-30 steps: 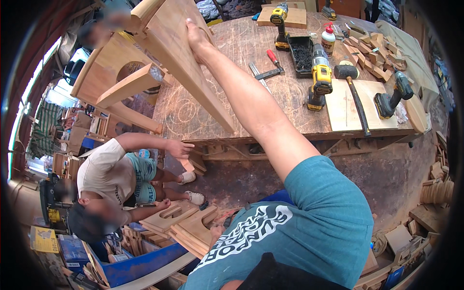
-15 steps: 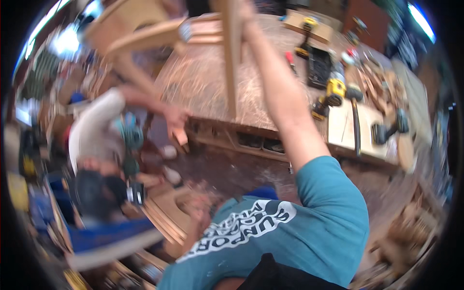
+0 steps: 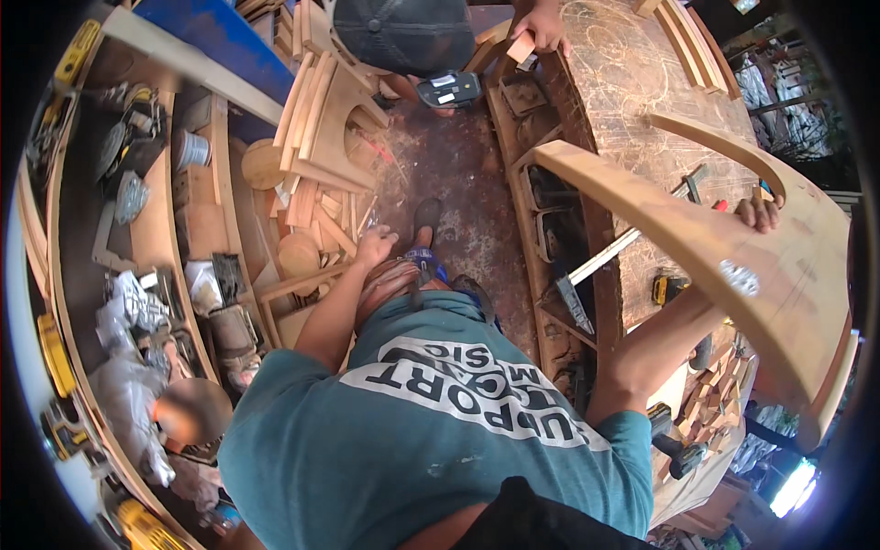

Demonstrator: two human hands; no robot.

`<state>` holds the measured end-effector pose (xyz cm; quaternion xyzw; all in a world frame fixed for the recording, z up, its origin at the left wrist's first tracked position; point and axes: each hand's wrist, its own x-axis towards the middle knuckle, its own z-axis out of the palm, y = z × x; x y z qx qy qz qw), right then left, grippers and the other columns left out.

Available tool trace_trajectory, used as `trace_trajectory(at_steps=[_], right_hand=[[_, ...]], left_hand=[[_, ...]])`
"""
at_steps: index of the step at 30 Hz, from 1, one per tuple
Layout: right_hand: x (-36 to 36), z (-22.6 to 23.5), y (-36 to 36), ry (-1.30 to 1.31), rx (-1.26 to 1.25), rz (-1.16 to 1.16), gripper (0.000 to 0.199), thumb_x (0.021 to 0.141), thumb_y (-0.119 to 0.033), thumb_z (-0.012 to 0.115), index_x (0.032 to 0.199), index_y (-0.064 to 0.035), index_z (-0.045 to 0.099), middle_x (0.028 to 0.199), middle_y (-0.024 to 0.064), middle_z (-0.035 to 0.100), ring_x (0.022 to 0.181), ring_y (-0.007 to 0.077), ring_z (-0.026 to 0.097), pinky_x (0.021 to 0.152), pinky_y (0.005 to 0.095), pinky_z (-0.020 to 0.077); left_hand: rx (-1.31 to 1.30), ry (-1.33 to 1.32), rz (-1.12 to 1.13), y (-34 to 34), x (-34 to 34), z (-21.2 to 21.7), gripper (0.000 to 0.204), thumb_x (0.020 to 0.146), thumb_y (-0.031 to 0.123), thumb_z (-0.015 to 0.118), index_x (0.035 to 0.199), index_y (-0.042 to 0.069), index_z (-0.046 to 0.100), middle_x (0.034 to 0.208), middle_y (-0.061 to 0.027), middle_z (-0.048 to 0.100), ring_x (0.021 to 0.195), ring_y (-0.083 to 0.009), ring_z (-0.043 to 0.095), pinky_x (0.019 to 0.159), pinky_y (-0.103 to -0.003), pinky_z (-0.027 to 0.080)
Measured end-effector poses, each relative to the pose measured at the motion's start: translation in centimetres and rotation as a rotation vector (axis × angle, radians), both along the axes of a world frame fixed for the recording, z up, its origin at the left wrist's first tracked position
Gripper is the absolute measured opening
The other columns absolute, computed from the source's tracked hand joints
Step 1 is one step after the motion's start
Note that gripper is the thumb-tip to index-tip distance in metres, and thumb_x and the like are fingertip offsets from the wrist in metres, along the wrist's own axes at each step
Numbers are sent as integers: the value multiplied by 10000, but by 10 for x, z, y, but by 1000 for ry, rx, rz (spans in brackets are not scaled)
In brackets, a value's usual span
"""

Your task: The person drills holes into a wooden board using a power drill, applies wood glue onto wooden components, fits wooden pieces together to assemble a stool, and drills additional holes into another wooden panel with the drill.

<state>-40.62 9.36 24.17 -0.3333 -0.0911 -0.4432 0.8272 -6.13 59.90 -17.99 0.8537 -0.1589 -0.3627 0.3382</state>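
A curved, light-wood chair frame (image 3: 632, 192) with a broad panel slants over the right side of the workbench. My right hand (image 3: 759, 213) is on it, fingers wrapped over the panel's inner edge; my forearm passes beneath the curved rail. My left hand (image 3: 376, 246) hangs by my left hip with its fingers loosely curled, and I see nothing in it. Close to it lie small wood offcuts (image 3: 316, 220) and a stack of cut-out wooden panels (image 3: 332, 119). At the bench's far end, a co-worker's hand (image 3: 543, 26) holds a small wooden block (image 3: 521, 46).
The scratched workbench (image 3: 610, 101) runs along my right, with shelves below. A clamp bar (image 3: 605, 255) and cordless drill (image 3: 678, 449) are there. To my left stand shelves (image 3: 147, 220) of tools and bags. The co-worker's dark cap (image 3: 403, 32) is ahead.
My view has swung left, bringing the left shelves in. The chair frame now appears at the right, with my right hand on it. The co-worker still holds the block at the bench.
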Motion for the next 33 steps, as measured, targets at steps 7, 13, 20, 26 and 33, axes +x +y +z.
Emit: trace_trajectory(at_steps=[7, 13, 20, 26, 33], right_hand=[[17, -46, 106, -83, -223, 360, 451, 1100, -341, 335, 1337, 19, 470, 1030, 127, 638, 927, 259, 628, 852, 436, 500], [50, -23, 189, 28, -111, 581, 792, 1085, -435, 2, 1094, -44, 691, 1000, 167, 679, 1031, 346, 614, 1009, 486, 457], [83, -31, 236, 280, -123, 921, 764, 1082, -449, 53, 1103, -28, 691, 1049, 223, 678, 1136, 399, 565, 1086, 525, 406], [112, -134, 342, 253, 258, 600, 654, 1086, -495, 201, 1195, -29, 647, 1033, 208, 661, 1052, 401, 629, 959, 539, 512], [166, -293, 424, 395, 344, -19, 438, 1080, -485, 384, 1169, -89, 551, 965, 93, 618, 834, 245, 647, 736, 386, 581]], left_hand=[[-224, 6, 336, 91, -57, 5, 477, 890, 280, 716, 1242, -38, 675, 1171, -191, 735, 1113, -266, 697, 993, -345, 514], [-340, 24, 426, 86, -73, 108, 442, 934, 194, 687, 1297, -52, 626, 1155, -177, 735, 1061, -213, 695, 961, -327, 524], [-599, 43, 476, 93, -66, 131, 411, 945, 87, 659, 1315, -81, 593, 1136, -154, 731, 1017, -192, 695, 917, -299, 540], [-686, 116, 578, 161, -54, 120, 381, 947, 62, 662, 1312, -37, 614, 1136, -119, 718, 1026, -181, 682, 895, -303, 549], [-772, -41, 596, 174, -34, 299, 345, 989, 70, 619, 1323, -19, 622, 1250, -132, 690, 1172, -205, 645, 1038, -345, 489]])
